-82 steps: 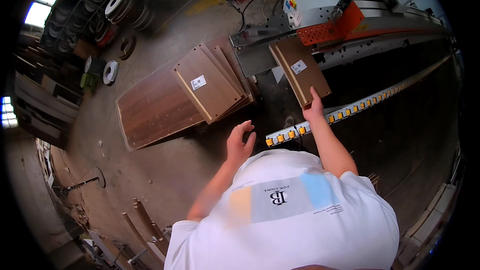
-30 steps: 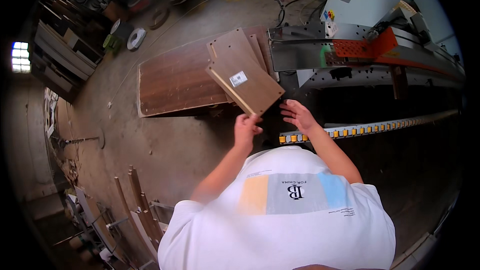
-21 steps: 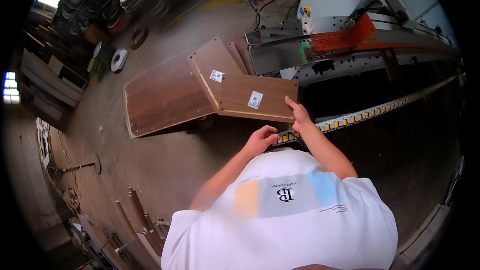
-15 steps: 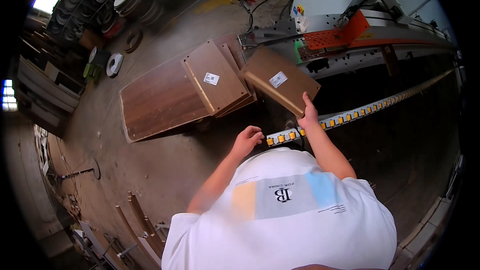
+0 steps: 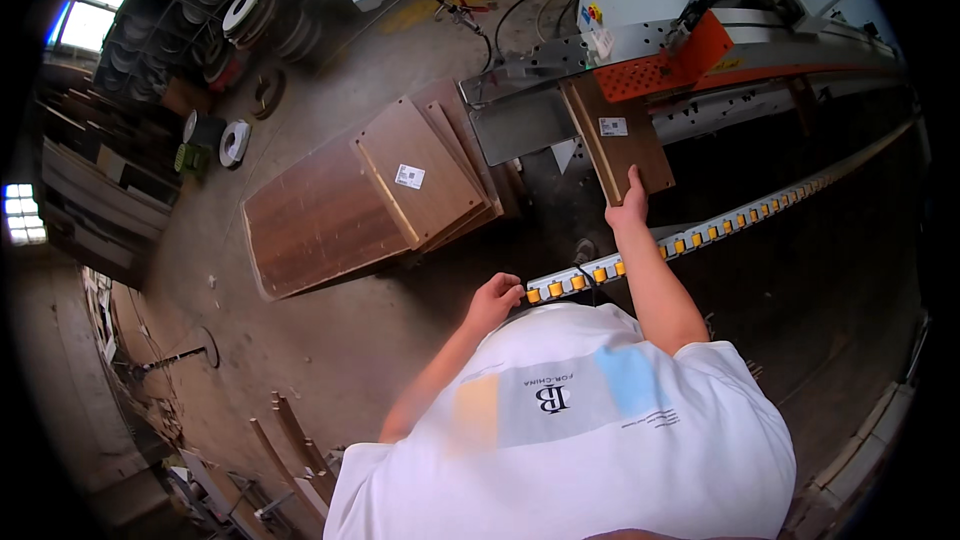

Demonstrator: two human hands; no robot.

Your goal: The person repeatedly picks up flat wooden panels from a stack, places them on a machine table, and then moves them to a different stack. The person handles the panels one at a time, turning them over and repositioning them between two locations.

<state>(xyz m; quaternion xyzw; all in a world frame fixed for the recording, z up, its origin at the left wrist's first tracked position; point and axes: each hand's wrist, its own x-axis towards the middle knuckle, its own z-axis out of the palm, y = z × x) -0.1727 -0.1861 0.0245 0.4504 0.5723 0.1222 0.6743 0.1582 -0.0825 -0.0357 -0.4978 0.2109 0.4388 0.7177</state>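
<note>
My right hand (image 5: 627, 205) grips the near edge of a brown wood panel (image 5: 628, 145) that has a white label on its top face. The panel's far end lies at the machine's metal worktable (image 5: 525, 125), just below the orange perforated guard (image 5: 665, 70). My left hand (image 5: 493, 302), fingers curled and nothing visible in them, is close to the left end of a rail with yellow rollers (image 5: 577, 282). Whether it touches the rail I cannot tell.
Left of the machine, a labelled panel (image 5: 425, 170) tops a small stack on a larger brown board (image 5: 310, 210). Reels of edging (image 5: 245, 10) fill a rack at the far left, and another reel (image 5: 234, 143) is on the floor. Wood strips (image 5: 292, 440) stand at lower left.
The panel in my right hand has moved right, turned, and come up to the machine's worktable beneath the orange guard. My left hand stays close to the roller rail's end.
</note>
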